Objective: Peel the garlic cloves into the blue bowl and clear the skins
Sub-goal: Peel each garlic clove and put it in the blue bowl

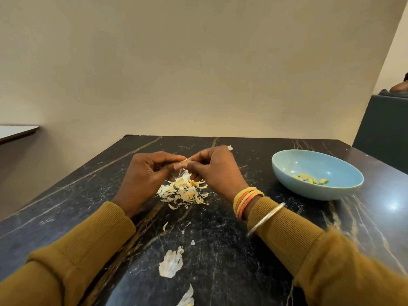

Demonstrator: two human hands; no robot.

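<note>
My left hand (pixel 145 175) and my right hand (pixel 215 171) meet above the black marble table (pixel 231 250), both pinching one small garlic clove (pixel 183 160) between their fingertips; most of the clove is hidden. Right below them lies a heap of pale garlic skins (pixel 184 192). The blue bowl (pixel 318 174) stands to the right, apart from my hands, with several peeled yellowish cloves (pixel 310 179) inside.
Loose skins lie nearer to me: a large piece (pixel 171 263), another at the bottom edge (pixel 187 298), small flakes (pixel 165 226), and one scrap (pixel 230 147) behind my right hand. A beige wall backs the table. A dark seat (pixel 384 129) stands far right.
</note>
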